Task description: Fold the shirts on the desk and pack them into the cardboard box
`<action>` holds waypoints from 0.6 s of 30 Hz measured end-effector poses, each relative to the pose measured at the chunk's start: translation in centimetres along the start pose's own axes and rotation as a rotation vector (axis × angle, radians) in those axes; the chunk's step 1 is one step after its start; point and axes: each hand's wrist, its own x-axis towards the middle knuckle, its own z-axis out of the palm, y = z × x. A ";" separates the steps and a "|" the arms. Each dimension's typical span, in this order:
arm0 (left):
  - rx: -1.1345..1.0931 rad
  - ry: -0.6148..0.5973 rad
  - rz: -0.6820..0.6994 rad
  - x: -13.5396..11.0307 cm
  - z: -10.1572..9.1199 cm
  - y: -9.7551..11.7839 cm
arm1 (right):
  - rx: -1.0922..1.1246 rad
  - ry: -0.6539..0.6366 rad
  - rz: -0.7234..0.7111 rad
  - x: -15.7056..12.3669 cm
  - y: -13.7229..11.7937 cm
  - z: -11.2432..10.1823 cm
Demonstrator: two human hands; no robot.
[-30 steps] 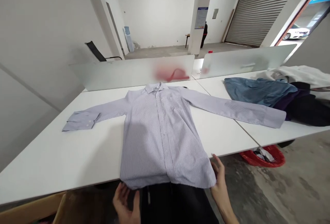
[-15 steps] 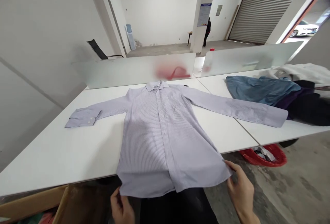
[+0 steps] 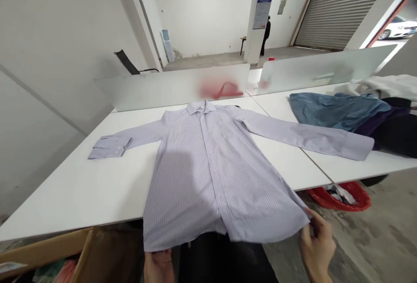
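Note:
A pale lilac striped button-up shirt (image 3: 208, 165) lies face up on the white table (image 3: 81, 187), sleeves spread to both sides, collar at the far end. Its hem hangs past the near table edge. My left hand (image 3: 158, 265) grips the hem's left corner from below, its fingers mostly hidden under the cloth. My right hand (image 3: 316, 246) pinches the hem's right corner and holds it out wide to the right.
A heap of clothes, blue (image 3: 335, 111), dark and white, lies on the table at the right. A red basket (image 3: 339, 196) sits on the floor under the table. A cardboard box (image 3: 65, 252) stands at lower left. Frosted dividers (image 3: 172, 89) line the table's far side. A person stands far back by a pillar.
Both hands took hold of the hem corners and drew them apart and toward me, so the shirt's lower part spread wider and slid further over the table edge.

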 end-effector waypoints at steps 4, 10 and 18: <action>0.120 0.037 -0.040 0.6 -0.6 0.0 | 0.020 -0.172 -0.078 1.7 0.6 -0.7; 0.133 0.054 -0.022 0.4 -0.5 0.6 | 0.062 0.064 -0.008 1.3 0.3 -0.2; -0.084 0.171 -0.291 -0.5 -1.9 0.9 | 0.072 -0.046 -0.021 1.2 0.4 -1.1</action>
